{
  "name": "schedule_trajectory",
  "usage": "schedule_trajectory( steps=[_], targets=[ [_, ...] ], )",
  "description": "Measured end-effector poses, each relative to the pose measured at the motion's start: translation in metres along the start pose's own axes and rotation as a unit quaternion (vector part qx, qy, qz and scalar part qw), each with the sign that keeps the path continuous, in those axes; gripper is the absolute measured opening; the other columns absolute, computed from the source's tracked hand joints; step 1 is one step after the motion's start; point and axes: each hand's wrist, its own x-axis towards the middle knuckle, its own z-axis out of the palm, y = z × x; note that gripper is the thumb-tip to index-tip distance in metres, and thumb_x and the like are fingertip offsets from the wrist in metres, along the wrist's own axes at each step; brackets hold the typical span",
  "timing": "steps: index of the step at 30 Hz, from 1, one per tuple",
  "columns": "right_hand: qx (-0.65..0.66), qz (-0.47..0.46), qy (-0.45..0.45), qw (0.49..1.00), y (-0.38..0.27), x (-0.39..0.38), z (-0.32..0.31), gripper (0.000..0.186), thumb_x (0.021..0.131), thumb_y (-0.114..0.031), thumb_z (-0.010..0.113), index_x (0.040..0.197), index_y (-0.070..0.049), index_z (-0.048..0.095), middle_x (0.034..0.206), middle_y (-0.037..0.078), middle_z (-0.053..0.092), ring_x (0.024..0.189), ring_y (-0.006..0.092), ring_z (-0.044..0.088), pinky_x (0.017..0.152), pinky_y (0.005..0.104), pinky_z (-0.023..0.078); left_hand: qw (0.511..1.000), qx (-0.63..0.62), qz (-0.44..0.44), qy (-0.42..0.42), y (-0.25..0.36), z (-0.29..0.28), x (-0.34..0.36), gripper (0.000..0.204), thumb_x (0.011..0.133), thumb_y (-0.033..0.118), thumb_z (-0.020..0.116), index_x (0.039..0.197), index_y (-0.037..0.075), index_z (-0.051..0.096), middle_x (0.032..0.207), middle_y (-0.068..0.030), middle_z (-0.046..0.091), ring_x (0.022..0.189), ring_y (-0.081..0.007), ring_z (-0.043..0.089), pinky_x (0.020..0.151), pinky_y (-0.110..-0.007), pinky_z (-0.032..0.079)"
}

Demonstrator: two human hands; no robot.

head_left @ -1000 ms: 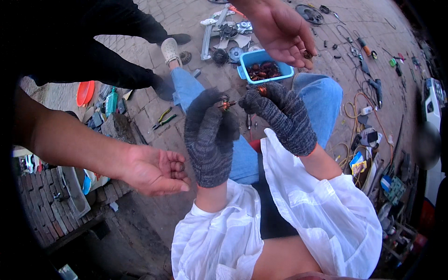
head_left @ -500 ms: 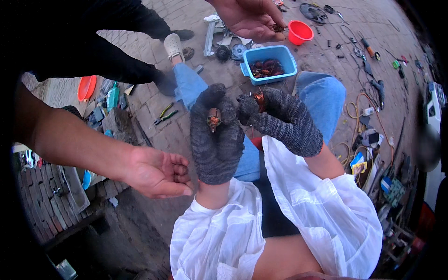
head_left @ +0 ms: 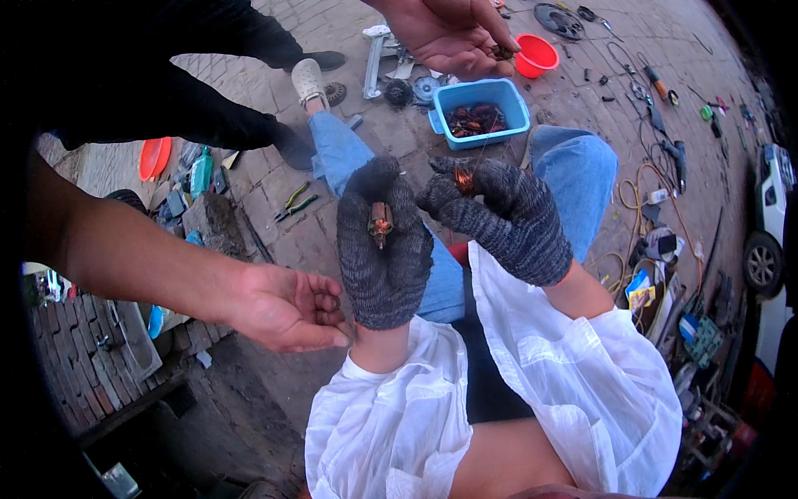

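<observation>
Grey knitted gloves cover both my hands. In my left hand (head_left: 384,270), palm up, a small motor armature (head_left: 380,219) with copper windings is gripped by the curled fingers, its shaft end pointing toward me. My right hand (head_left: 517,214) pinches a bunch of thin copper wire (head_left: 465,180) between thumb and fingers, close beside the left hand. A loose strand runs up from it toward a blue basin (head_left: 480,143), which holds a dark reddish heap of wire-like scrap.
Another person's hand (head_left: 291,306) hangs beside my left wrist; their other hand (head_left: 453,37), above, holds a small dark piece. Pliers (head_left: 296,208) lie on the paving. Behind the blue basin stands a red bowl (head_left: 536,56). Cables (head_left: 665,195) and tools litter the right.
My right hand has shifted slightly down and left with the copper wire. The armature in my left hand has turned a little, its shaft now more visible.
</observation>
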Motion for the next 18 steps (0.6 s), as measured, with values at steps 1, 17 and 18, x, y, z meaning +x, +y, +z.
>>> schedule_trajectory(
  steps=[1, 17, 18],
  targets=[
    [-0.018, -0.010, 0.001, 1.000, 0.001, 0.000, -0.001, 0.023, 0.079, -0.015, 0.067, 0.100, -0.005, 0.065, 0.085, 0.011, 0.064, 0.078, 0.0148, 0.060, 0.070, 0.0288, 0.047, 1.000, 0.006, 0.004, 0.011, 0.000, 0.001, 0.000, 0.035, 0.094, 0.019, 0.044, 0.122, -0.001, 0.044, 0.121, -0.0159, 0.050, 0.114, -0.0226, 0.049, 0.093, -0.027, 0.046],
    [-0.052, -0.012, 0.000, 0.999, -0.007, 0.004, -0.001, 0.022, 0.075, -0.014, 0.070, 0.094, -0.005, 0.065, 0.089, 0.010, 0.064, 0.084, 0.0212, 0.061, 0.084, 0.0320, 0.045, 0.995, 0.067, 0.016, 0.073, -0.003, 0.003, -0.006, 0.043, 0.095, 0.032, 0.037, 0.123, 0.001, 0.044, 0.087, -0.0093, 0.054, 0.037, -0.0107, 0.042, 0.035, -0.023, 0.037],
    [-0.078, -0.034, -0.004, 0.996, -0.009, 0.005, -0.002, 0.022, 0.074, -0.013, 0.070, 0.094, -0.005, 0.065, 0.089, 0.010, 0.064, 0.085, 0.0219, 0.061, 0.086, 0.0329, 0.044, 0.997, 0.060, 0.009, 0.057, -0.002, 0.002, -0.007, 0.042, 0.095, 0.032, 0.037, 0.123, 0.002, 0.044, 0.087, -0.0094, 0.054, 0.037, -0.0106, 0.042, 0.034, -0.023, 0.037]
  ],
)
